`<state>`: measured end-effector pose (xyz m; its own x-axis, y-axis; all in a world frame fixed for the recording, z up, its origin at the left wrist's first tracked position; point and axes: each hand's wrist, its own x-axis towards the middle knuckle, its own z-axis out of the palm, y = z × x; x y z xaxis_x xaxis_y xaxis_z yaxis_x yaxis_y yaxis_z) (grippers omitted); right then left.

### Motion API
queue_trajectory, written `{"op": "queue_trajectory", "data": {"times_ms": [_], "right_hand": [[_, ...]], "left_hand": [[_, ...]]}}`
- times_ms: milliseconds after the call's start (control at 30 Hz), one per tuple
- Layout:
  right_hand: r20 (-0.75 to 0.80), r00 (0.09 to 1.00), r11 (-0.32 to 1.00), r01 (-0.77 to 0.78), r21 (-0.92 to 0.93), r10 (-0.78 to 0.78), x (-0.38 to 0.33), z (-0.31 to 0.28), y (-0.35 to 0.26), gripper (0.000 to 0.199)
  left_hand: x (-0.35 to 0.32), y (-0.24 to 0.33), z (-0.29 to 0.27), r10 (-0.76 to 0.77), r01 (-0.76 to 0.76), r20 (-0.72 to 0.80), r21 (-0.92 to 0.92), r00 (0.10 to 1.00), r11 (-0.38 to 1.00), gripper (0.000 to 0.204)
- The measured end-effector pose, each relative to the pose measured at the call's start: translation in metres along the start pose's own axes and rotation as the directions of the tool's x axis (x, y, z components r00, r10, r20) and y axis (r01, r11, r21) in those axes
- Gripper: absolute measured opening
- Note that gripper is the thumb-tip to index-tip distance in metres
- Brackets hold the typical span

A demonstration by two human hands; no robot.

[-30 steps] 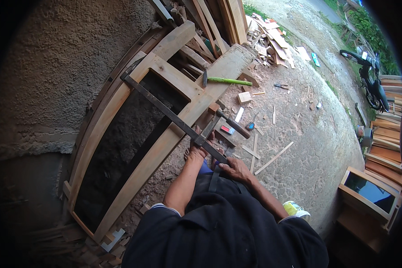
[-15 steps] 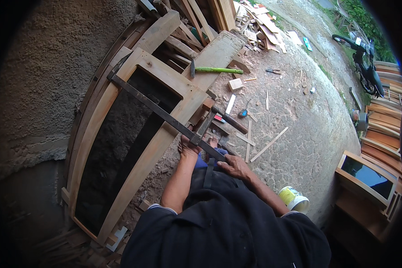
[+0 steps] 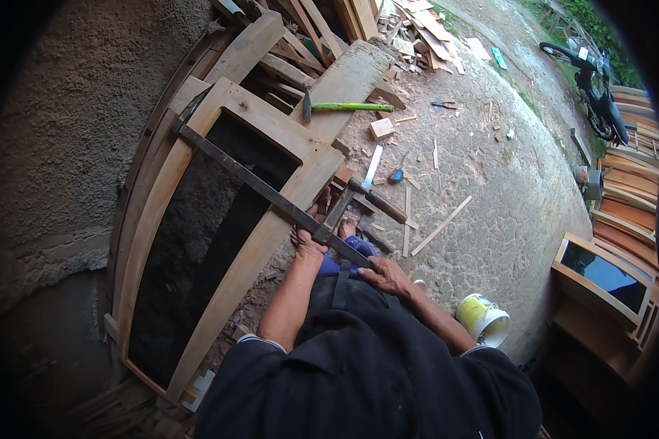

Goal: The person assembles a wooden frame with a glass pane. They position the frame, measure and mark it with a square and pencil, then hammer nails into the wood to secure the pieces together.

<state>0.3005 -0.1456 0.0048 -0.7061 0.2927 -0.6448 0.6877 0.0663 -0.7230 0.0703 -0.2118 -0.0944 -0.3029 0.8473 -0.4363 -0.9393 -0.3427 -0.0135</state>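
A long dark metal bar clamp (image 3: 252, 180) lies across a wooden frame (image 3: 245, 257) with dark panels. Its fixed end hooks over the frame's far left edge. The sliding jaw with its wooden-handled screw (image 3: 383, 205) stands just off the near right edge, a small wood block (image 3: 343, 175) by the screw's tip. My left hand (image 3: 309, 238) is closed about the bar beside the sliding jaw, its fingers partly hidden beneath. My right hand (image 3: 386, 276) grips the bar's near end, thumb on top.
A hammer with a green handle (image 3: 351, 107) rests on a plank beyond the frame. Pliers (image 3: 445, 104), a blue tape measure (image 3: 396, 175) and wood strips (image 3: 442, 225) lie on the ground. A white-yellow bucket (image 3: 483, 320) stands right; a rough wall (image 3: 73, 146) is at left.
The fingers of my left hand now show farther up past the bar, beside the sliding jaw. My right hand keeps its hold on the bar's end. The whole view has shifted slightly.
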Motion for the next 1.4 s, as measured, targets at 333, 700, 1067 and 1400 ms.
{"op": "queue_trajectory", "data": {"times_ms": [333, 700, 1067, 1400], "right_hand": [[-0.016, 1.000, 1.000, 0.016, -0.018, -0.017, 0.003, 0.014, 0.015, 0.050], [0.037, 0.998, 0.993, -0.061, 0.102, 0.057, -0.002, 0.012, 0.011, 0.044], [0.036, 0.998, 0.999, 0.044, 0.012, -0.044, 0.004, 0.010, 0.014, 0.043], [0.028, 0.992, 0.990, 0.123, 0.063, -0.125, 0.005, 0.011, 0.020, 0.043]], "left_hand": [[-0.003, -0.001, 0.009, -0.098, 0.102, 0.117, -0.031, 0.988, 0.994, 0.041], [-0.078, -0.025, 0.022, 0.011, 0.036, -0.192, 0.237, 0.981, 0.971, 0.052], [-0.056, -0.052, 0.062, 0.226, -0.068, -0.471, 0.329, 0.853, 0.942, 0.052], [-0.051, -0.049, 0.039, 0.173, 0.007, -0.488, 0.345, 0.856, 0.938, 0.041]]}}
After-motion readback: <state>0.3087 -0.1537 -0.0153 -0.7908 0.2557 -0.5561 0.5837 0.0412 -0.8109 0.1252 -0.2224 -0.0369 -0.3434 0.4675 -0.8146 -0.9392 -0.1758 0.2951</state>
